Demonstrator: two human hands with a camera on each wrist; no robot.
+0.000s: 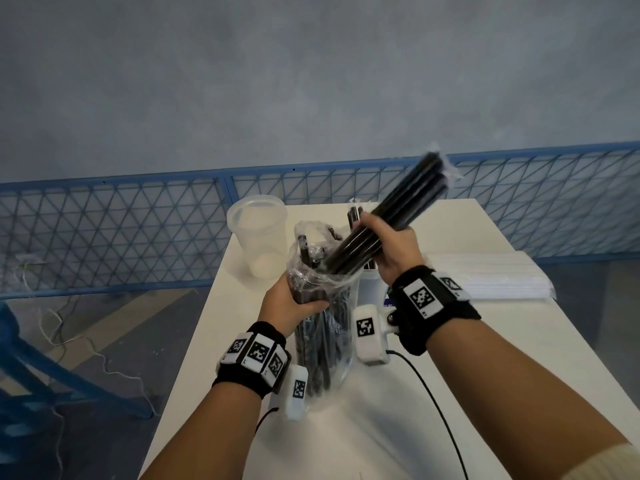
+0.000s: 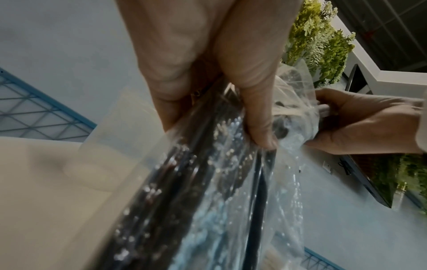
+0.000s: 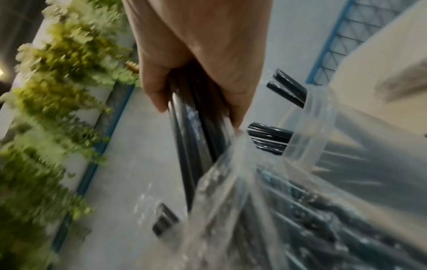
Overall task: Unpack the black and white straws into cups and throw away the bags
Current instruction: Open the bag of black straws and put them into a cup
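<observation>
Gripping clear bag of black straws: left hand — right hand clasped a straw bundle — empty cup beside.

Soft, even light fills my head view, with only faint shadows on the tabletop. Straight lines bow toward the edges, and the straws in my right hand are smeared by motion. Both wrist views are dimmer. The bag glints with small highlights, and the greenery is streaked with blur.
</observation>
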